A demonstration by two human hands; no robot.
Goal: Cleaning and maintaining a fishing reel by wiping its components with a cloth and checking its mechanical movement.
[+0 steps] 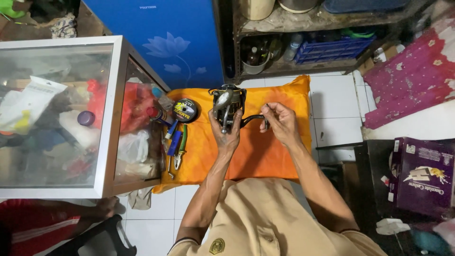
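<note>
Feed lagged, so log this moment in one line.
left hand: grips reel | right hand: on handle | under: orange cloth | pliers beside

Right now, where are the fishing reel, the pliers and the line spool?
Reel (228, 102), head view, on its grey body above the left hand.
Pliers (180, 151), head view, on the green and blue handles.
Line spool (185, 110), head view, on its round top face.
</note>
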